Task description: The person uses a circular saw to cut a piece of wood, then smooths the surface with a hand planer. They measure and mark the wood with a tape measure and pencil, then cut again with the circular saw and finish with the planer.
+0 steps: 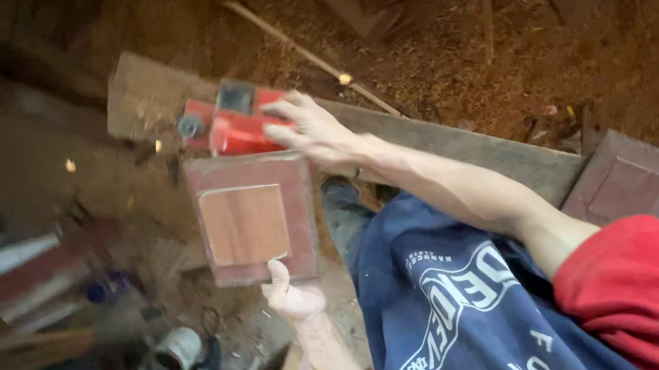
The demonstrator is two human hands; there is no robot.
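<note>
Gripping reddish panel (255,221), left hand (294,297)

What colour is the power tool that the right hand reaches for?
Red, with dark parts: the power tool shows in the head view, just beyond the right hand.

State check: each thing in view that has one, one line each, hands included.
left hand: shut on the near edge of the wooden panel, thumb up against it.
wooden panel: held up, raised centre facing the camera.
right hand: open, fingers spread, at the red power tool; real grip cannot be told.
red power tool: lying on the plank.
plank: flat, dusty.
second panel: lying at right, untouched.
</note>
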